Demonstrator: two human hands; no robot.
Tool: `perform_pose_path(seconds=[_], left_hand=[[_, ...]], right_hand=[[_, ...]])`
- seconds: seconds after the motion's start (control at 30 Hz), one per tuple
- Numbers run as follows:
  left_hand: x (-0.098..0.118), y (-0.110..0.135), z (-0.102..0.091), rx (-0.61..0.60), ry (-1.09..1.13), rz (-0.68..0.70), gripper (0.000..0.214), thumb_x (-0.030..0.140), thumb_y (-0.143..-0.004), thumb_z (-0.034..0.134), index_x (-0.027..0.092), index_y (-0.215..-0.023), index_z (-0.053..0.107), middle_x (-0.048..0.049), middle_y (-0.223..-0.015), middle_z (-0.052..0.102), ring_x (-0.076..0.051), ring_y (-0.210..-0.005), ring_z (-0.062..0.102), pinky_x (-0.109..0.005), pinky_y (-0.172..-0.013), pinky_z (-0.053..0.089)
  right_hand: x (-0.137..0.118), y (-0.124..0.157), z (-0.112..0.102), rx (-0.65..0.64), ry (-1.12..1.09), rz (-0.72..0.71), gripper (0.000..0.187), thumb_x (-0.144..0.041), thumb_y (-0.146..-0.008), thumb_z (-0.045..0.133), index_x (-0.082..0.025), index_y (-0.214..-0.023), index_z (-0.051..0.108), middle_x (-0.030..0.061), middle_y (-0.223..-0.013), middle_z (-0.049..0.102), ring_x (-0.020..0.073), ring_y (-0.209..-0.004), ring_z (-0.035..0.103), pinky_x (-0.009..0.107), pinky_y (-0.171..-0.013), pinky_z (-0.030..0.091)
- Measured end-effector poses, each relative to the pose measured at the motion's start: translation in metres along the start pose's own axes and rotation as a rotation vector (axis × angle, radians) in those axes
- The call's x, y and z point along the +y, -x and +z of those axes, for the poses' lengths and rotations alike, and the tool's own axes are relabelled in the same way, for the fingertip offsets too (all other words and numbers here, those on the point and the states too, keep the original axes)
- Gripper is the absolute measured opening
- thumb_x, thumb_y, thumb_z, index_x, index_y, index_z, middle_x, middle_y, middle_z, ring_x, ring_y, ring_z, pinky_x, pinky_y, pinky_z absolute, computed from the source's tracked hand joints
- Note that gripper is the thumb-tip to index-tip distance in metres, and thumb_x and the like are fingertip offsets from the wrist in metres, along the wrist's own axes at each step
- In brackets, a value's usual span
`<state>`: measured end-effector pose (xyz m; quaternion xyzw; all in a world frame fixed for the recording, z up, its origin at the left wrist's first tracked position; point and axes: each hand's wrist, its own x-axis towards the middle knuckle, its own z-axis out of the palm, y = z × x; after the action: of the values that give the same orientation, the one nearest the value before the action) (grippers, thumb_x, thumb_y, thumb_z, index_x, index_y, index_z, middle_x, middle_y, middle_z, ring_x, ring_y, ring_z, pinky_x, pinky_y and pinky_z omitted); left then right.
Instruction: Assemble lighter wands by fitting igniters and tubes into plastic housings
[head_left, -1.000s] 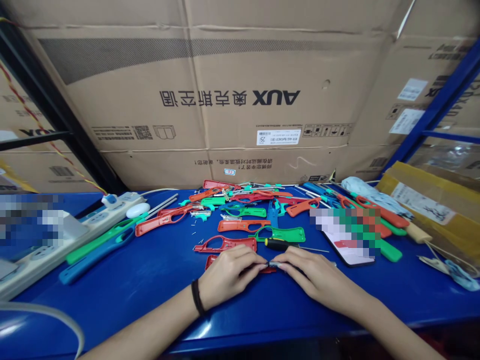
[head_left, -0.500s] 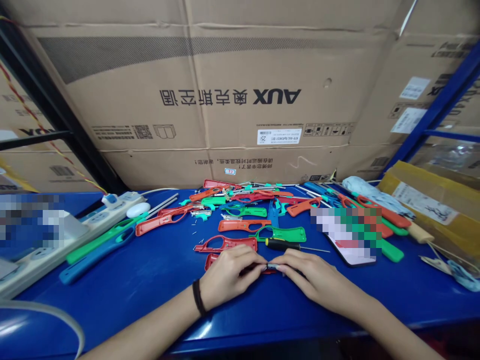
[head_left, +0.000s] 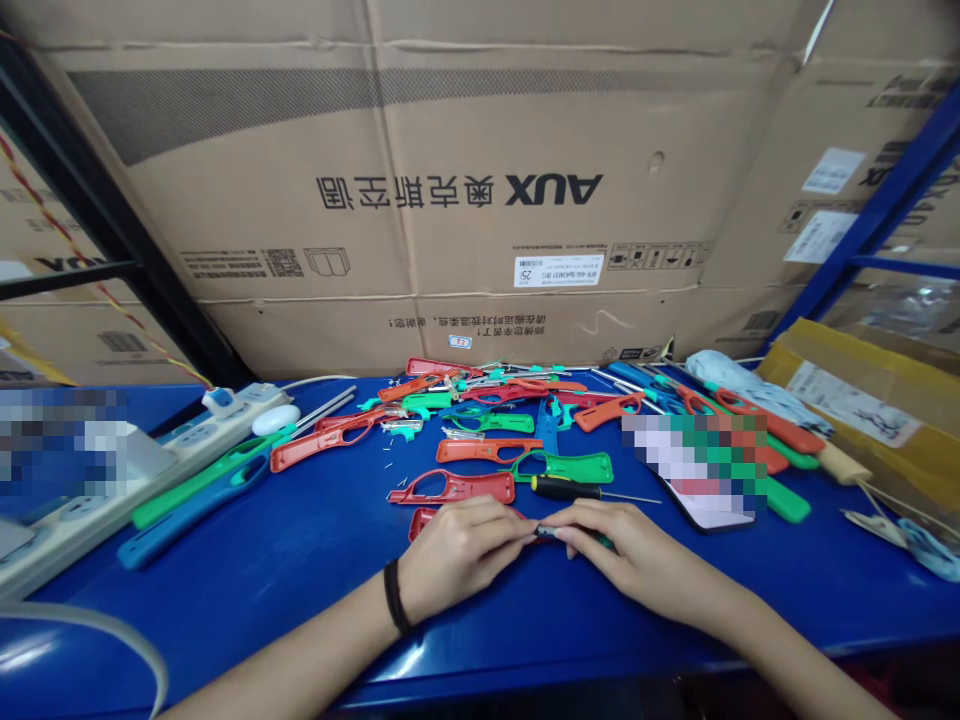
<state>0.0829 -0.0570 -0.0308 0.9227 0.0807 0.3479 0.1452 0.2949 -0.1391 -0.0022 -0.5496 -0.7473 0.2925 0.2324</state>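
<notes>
Near the front of the blue table, my left hand (head_left: 469,545) and my right hand (head_left: 619,545) meet, fingertips pinched on a small dark grey part (head_left: 546,532). Its kind is too small to make out. A sliver of green shows under my right fingers. Partly covered by my left hand lies a red lighter shell half (head_left: 421,522). Just beyond my hands are another red shell half (head_left: 472,487), a green shell half (head_left: 574,467) and a screwdriver (head_left: 562,488) with a yellow and black handle.
Shell halves, metal tubes and small screws lie piled behind, before a large cardboard box (head_left: 450,120). At left are a power strip (head_left: 75,510) and assembled lighters (head_left: 195,510). A phone (head_left: 694,480), more lighters and a yellow bag (head_left: 862,400) sit at right.
My right fingers have shifted slightly and curled more, and a bit of green now shows beneath them. The small part stays between both hands.
</notes>
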Motion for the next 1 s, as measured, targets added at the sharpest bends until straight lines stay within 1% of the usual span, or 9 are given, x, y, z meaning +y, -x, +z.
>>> perform_pose_path(seconds=[0.1, 0.17, 0.3, 0.4, 0.47, 0.53, 0.67, 0.8, 1.0], left_hand=[[0.0, 0.002, 0.0, -0.002, -0.043, 0.029, 0.017, 0.013, -0.091, 0.053, 0.013, -0.102, 0.065, -0.0067, -0.086, 0.071, -0.016, -0.075, 0.066, -0.025, -0.07, 0.054], [0.001, 0.003, 0.0, 0.003, -0.062, 0.049, 0.016, 0.013, -0.091, 0.054, 0.013, -0.103, 0.065, -0.0069, -0.086, 0.071, -0.016, -0.074, 0.066, -0.025, -0.069, 0.054], [0.002, 0.001, 0.0, 0.02, -0.041, 0.062, 0.017, 0.014, -0.092, 0.053, 0.014, -0.104, 0.065, -0.0071, -0.088, 0.071, -0.014, -0.076, 0.066, -0.023, -0.071, 0.054], [0.0, -0.001, 0.0, 0.061, 0.0, 0.019, 0.016, 0.015, -0.091, 0.054, 0.015, -0.101, 0.066, -0.0064, -0.087, 0.072, -0.014, -0.076, 0.066, -0.023, -0.072, 0.054], [-0.002, -0.002, 0.0, 0.055, 0.039, -0.019, 0.014, 0.017, -0.091, 0.055, 0.016, -0.098, 0.067, -0.0062, -0.085, 0.072, -0.014, -0.075, 0.066, -0.024, -0.072, 0.054], [-0.003, -0.003, 0.0, 0.037, 0.08, -0.055, 0.014, 0.018, -0.091, 0.055, 0.015, -0.097, 0.067, -0.0064, -0.084, 0.071, -0.015, -0.075, 0.066, -0.024, -0.071, 0.054], [-0.003, -0.002, 0.0, 0.057, 0.113, -0.117, 0.012, 0.019, -0.09, 0.056, 0.015, -0.094, 0.067, -0.006, -0.08, 0.07, -0.014, -0.072, 0.065, -0.023, -0.068, 0.053], [-0.002, -0.002, 0.0, 0.051, 0.105, -0.125, 0.013, 0.021, -0.091, 0.055, 0.015, -0.093, 0.067, -0.0057, -0.079, 0.069, -0.014, -0.071, 0.065, -0.023, -0.068, 0.052], [-0.001, -0.001, -0.001, 0.025, 0.123, -0.124, 0.012, 0.017, -0.09, 0.054, 0.015, -0.093, 0.065, -0.0063, -0.079, 0.068, -0.015, -0.072, 0.063, -0.024, -0.068, 0.052]], right_hand=[[-0.001, -0.002, -0.002, -0.026, -0.063, 0.025, 0.03, -0.036, -0.096, 0.041, -0.024, -0.102, 0.067, 0.001, -0.085, 0.069, 0.0176, -0.082, 0.063, 0.029, -0.08, 0.046], [-0.003, -0.003, -0.004, -0.039, -0.106, 0.043, 0.032, -0.037, -0.096, 0.04, -0.022, -0.094, 0.068, 0.0004, -0.079, 0.068, 0.0162, -0.077, 0.063, 0.026, -0.075, 0.046], [-0.004, -0.005, -0.008, -0.035, -0.134, 0.073, 0.035, -0.039, -0.097, 0.038, -0.021, -0.096, 0.068, 0.0002, -0.075, 0.068, 0.0156, -0.073, 0.063, 0.025, -0.07, 0.045], [-0.004, -0.007, -0.007, -0.037, -0.148, 0.062, 0.029, -0.04, -0.093, 0.047, -0.021, -0.098, 0.068, 0.0002, -0.081, 0.07, 0.0154, -0.074, 0.062, 0.023, -0.068, 0.045], [-0.005, -0.008, -0.006, -0.037, -0.15, 0.043, 0.024, -0.038, -0.09, 0.053, -0.021, -0.1, 0.067, 0.0002, -0.085, 0.071, 0.0157, -0.076, 0.062, 0.023, -0.069, 0.045], [-0.006, -0.008, -0.004, -0.025, -0.135, 0.022, 0.022, -0.035, -0.09, 0.053, -0.023, -0.101, 0.068, 0.0004, -0.089, 0.072, 0.016, -0.079, 0.063, 0.024, -0.072, 0.046], [-0.009, -0.007, -0.003, 0.024, -0.093, -0.006, 0.022, -0.031, -0.092, 0.051, -0.027, -0.105, 0.068, -0.0001, -0.101, 0.071, 0.0174, -0.091, 0.064, 0.027, -0.083, 0.045], [-0.01, -0.005, -0.004, 0.015, -0.063, 0.008, 0.022, -0.032, -0.091, 0.051, -0.027, -0.103, 0.069, -0.0002, -0.1, 0.072, 0.0187, -0.09, 0.064, 0.028, -0.083, 0.045], [-0.014, -0.005, -0.005, 0.007, -0.076, 0.014, 0.021, -0.03, -0.091, 0.052, -0.026, -0.101, 0.07, -0.0002, -0.098, 0.072, 0.0183, -0.087, 0.065, 0.026, -0.08, 0.045]])
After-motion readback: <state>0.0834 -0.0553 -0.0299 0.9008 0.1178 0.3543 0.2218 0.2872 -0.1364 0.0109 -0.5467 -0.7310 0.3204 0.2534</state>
